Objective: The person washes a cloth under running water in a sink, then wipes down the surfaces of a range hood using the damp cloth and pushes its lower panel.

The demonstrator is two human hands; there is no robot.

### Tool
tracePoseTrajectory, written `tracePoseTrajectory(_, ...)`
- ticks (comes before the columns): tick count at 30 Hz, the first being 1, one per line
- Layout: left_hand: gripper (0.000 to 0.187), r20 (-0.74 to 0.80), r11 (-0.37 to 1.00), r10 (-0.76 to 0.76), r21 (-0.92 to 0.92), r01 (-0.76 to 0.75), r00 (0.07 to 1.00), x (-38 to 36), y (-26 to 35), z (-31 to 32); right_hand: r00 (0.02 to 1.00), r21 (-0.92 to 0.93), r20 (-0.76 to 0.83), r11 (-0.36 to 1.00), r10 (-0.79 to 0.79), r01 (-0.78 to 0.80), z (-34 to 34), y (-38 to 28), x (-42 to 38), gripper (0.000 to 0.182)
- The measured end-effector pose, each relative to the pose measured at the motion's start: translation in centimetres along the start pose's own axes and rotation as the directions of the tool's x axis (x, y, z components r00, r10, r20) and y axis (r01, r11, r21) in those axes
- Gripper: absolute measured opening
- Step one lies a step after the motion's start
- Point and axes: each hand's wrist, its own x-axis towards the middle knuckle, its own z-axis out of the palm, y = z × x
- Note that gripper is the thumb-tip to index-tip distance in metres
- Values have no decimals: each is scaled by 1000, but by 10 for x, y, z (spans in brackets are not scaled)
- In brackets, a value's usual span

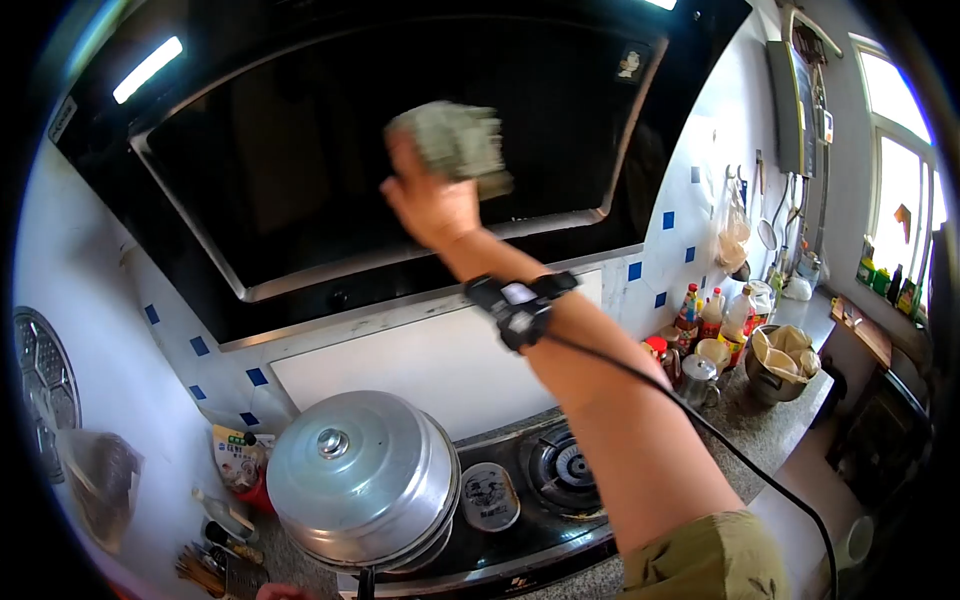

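Right hand: fingers clamped on cloth
Cloth: against range hood
Left hand: bottom edge, finger state unclear

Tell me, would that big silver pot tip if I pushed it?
Probably not easily: the pot looks wide and squat. Its smooth, shiny metal might feel slippery. It may be heavy, being large, though the lid hides what's inside.

Just one cam here, worn on the head: wide fisheye with black corners, facing the range hood from pretty close, stove low in frame, window way off right.
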Motion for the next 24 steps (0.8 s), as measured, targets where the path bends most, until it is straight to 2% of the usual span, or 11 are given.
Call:
tracePoseTrajectory(2,21,-63,1000,17,7,-17,998,-2,0,6,911,-229,368,931,-187,284,7,-28,-15,48)
tracePoseTrajectory(4,21,-51,1000,22,17,-21,998,-3,2,9,878,-15,275,911,-393,412,32,-28,-35,46)
tracePoseTrajectory(5,21,-42,999,30,18,-29,999,-4,3,10,881,-67,217,894,-420,443,37,-25,-40,42)
tracePoseTrajectory(6,21,-43,1000,24,22,-23,999,-4,4,12,882,-63,220,897,-416,438,38,-16,-46,42)
tracePoseTrajectory(10,20,-43,1000,6,22,-5,999,-3,4,22,668,-150,678,832,-306,534,-15,36,-65,32)
tracePoseTrajectory(12,20,-48,999,19,32,-17,999,-1,3,27,704,-286,699,854,-124,434,-41,68,-80,31)
tracePoseTrajectory(14,20,-59,998,-2,59,5,998,1,2,33,955,-328,275,922,-114,204,-34,120,-109,43)
tracePoseTrajectory(16,21,-36,998,11,60,-9,999,3,5,49,971,-295,235,954,30,42,-54,152,-118,57)
tracePoseTrajectory(17,21,-11,998,24,56,-23,1000,5,6,56,986,-202,167,979,26,8,-67,156,-106,60)
tracePoseTrajectory(22,22,53,1000,5,20,-6,999,13,4,72,986,-164,-166,984,34,-62,-94,172,-50,63)
tracePoseTrajectory(24,22,66,1000,3,-9,-2,998,16,1,75,968,-180,-244,984,-54,9,-108,184,-19,63)
